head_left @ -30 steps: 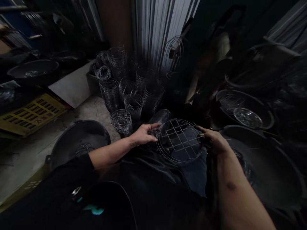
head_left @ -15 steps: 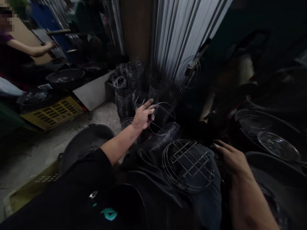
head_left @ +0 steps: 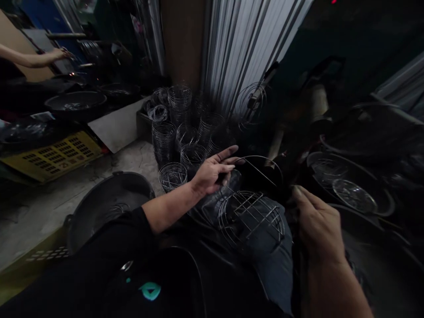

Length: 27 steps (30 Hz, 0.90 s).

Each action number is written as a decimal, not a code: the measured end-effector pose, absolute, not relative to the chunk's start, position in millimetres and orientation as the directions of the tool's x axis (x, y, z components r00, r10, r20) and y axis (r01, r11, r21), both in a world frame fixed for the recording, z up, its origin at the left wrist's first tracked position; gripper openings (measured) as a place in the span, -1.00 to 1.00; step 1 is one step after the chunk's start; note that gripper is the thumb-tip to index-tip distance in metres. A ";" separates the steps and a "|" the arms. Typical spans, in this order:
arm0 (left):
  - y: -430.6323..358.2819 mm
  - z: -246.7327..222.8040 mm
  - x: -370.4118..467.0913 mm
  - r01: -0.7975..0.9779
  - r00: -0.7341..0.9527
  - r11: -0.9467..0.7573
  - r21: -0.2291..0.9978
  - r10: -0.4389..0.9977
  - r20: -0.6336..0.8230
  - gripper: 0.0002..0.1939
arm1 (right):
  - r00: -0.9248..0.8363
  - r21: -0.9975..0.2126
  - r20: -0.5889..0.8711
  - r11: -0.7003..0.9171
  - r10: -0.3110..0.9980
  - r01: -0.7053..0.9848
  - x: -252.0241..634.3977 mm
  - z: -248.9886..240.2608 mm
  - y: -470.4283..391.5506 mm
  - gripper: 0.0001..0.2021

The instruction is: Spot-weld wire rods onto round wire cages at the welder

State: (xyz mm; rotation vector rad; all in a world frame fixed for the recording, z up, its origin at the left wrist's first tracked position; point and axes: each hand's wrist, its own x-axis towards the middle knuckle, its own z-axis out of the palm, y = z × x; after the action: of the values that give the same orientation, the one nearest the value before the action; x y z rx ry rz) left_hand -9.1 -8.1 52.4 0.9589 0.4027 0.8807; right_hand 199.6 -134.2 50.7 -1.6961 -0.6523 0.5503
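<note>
My left hand [head_left: 213,173] pinches a thin wire ring [head_left: 261,158] at its left side, the index finger stretched out. The ring hangs tilted in front of the dark area between my hands. My right hand [head_left: 316,216] is closed, thumb against the fingers, near the ring's right side; what it grips, if anything, is too dark to make out. Round wire racks with crossed bars [head_left: 256,216] lie on the grey-blue cloth [head_left: 276,269] over my lap, below the ring.
Stacks of wire rings [head_left: 164,143] stand beyond my left hand. A black basin [head_left: 109,203] is at the left, a yellow crate [head_left: 59,154] behind it. Dark basins [head_left: 380,198] stand at the right. Another person's arm [head_left: 33,58] reaches in at the far left.
My left hand has moved right with the wire ring, which now hangs over the racks' far side. My right hand has closed its fingers. The view has shifted somewhat to the right.
</note>
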 end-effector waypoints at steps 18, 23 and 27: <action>-13.2 14.0 13.1 0.082 0.694 -0.005 0.997 0.718 -0.054 -0.59 | 0.574 -0.904 -0.396 -0.196 0.717 -0.380 176.0 40.7 -214.5 -0.55; 3.5 4.5 35.2 0.101 0.680 -0.008 0.995 0.730 -0.063 -0.53 | 0.744 -0.967 -0.222 -0.239 0.630 -0.087 177.1 22.7 -201.1 -0.47; 12.4 -13.2 45.6 0.087 0.689 -0.088 0.992 0.725 0.003 -0.44 | 0.796 -0.910 -0.134 -0.391 0.591 0.137 190.3 1.5 -196.8 -0.53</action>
State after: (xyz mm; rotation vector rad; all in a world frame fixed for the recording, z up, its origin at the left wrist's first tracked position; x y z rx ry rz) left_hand 45.6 12.4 -13.2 1.5927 0.6811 0.6064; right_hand 190.3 -196.8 1.5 -1.9391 -0.5469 0.5448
